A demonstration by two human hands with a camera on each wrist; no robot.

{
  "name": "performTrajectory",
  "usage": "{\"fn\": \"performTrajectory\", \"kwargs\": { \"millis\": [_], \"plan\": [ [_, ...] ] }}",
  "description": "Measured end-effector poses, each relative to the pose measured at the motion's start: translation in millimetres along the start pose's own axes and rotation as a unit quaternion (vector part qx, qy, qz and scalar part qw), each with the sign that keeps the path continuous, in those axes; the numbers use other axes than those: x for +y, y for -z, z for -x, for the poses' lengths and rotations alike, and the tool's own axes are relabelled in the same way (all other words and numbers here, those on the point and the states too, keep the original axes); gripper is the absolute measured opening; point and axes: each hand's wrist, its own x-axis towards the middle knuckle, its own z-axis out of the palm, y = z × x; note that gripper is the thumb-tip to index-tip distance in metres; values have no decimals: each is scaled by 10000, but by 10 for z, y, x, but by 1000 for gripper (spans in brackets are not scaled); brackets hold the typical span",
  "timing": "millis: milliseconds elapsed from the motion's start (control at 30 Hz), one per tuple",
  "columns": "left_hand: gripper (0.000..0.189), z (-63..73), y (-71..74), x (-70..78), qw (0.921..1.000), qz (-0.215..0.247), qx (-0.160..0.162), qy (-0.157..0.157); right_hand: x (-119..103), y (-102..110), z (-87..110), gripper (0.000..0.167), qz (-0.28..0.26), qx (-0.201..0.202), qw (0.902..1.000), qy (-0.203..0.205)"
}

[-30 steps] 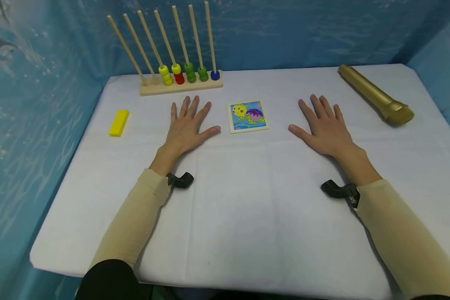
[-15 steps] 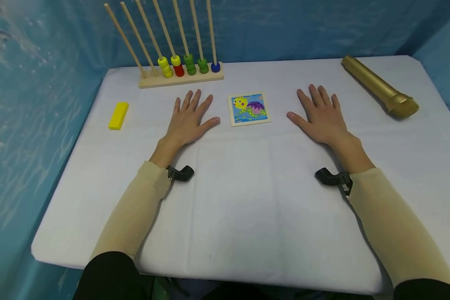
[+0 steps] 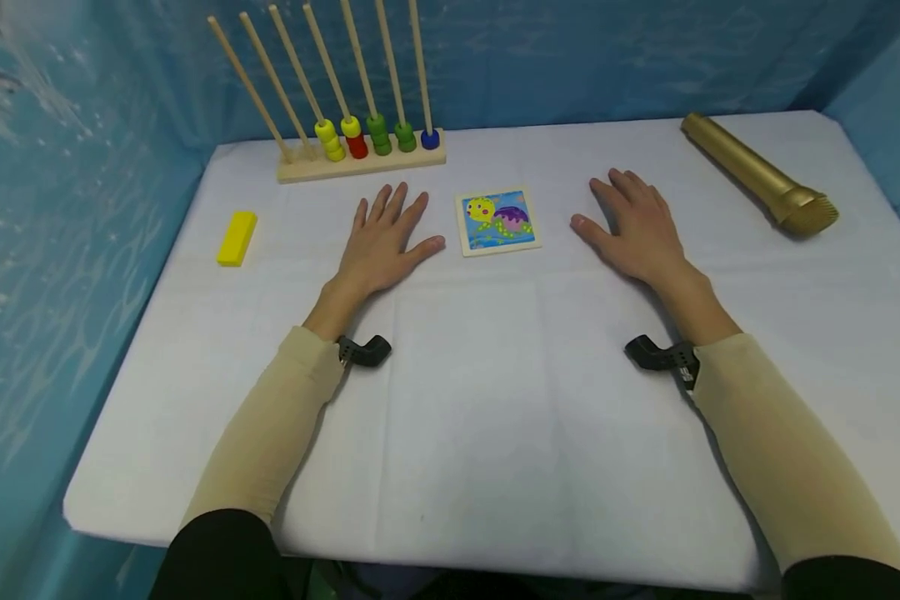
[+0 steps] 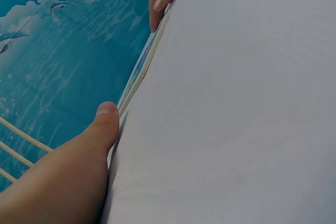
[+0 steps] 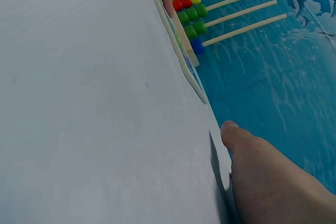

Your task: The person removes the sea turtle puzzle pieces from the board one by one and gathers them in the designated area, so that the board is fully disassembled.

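My left hand (image 3: pixel 381 248) rests on the white tabletop with its fingers spread and holds nothing. Just beyond its fingertips stands a wooden bead abacus (image 3: pixel 362 167) with upright pegs and yellow, red, green and blue beads. To the right of the left thumb lies a square picture puzzle (image 3: pixel 498 222) showing a yellow and purple turtle. My right hand (image 3: pixel 636 229) is on the puzzle's other side, nothing in it, fingers fairly straight and drawn close together, thumb apart. In the right wrist view, the thumb (image 5: pixel 247 145) appears at the lower right, the puzzle's edge (image 5: pixel 176 45) farther off.
A yellow block (image 3: pixel 237 239) lies at the left, near the table's side edge. At the back right is a gold microphone (image 3: pixel 757 177), lying slantwise. A blue sea-patterned cloth (image 3: pixel 570 62) hangs behind the white-covered table (image 3: pixel 465 417).
The right hand's fingers have come closer together, and the hand has shifted slightly left. My left hand stays almost in place. The head view has tilted a little.
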Motion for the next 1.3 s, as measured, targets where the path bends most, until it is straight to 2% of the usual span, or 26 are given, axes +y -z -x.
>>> {"fn": "performTrajectory", "kwargs": {
  "millis": [133,367,567,700,933,1033,1300],
  "plan": [
    [86,-91,-10,57,10000,13,34,-92,-110,-41,-129,75,-267,93,9996,-30],
    [88,-214,-70,123,9996,45,-36,-284,-376,-235,-393,61,-663,265,9974,-79],
    [96,-305,-78,189,9987,101,-129,-479,-650,-375,-546,40,-1534,933,9837,-107],
    [101,-366,-86,242,9983,-14,-207,-539,-801,-445,-618,34,-1797,1003,9786,-14],
    [107,-416,-78,298,9967,-29,-205,-781,-891,-448,-633,26,-1636,1175,9778,569],
    [108,-409,-63,291,9962,-57,-209,-847,-927,-450,-622,24,-1637,967,9787,771],
    [105,-387,-85,268,9953,44,-223,-942,-985,-531,-602,28,-1188,626,9883,721]
  ]
}}
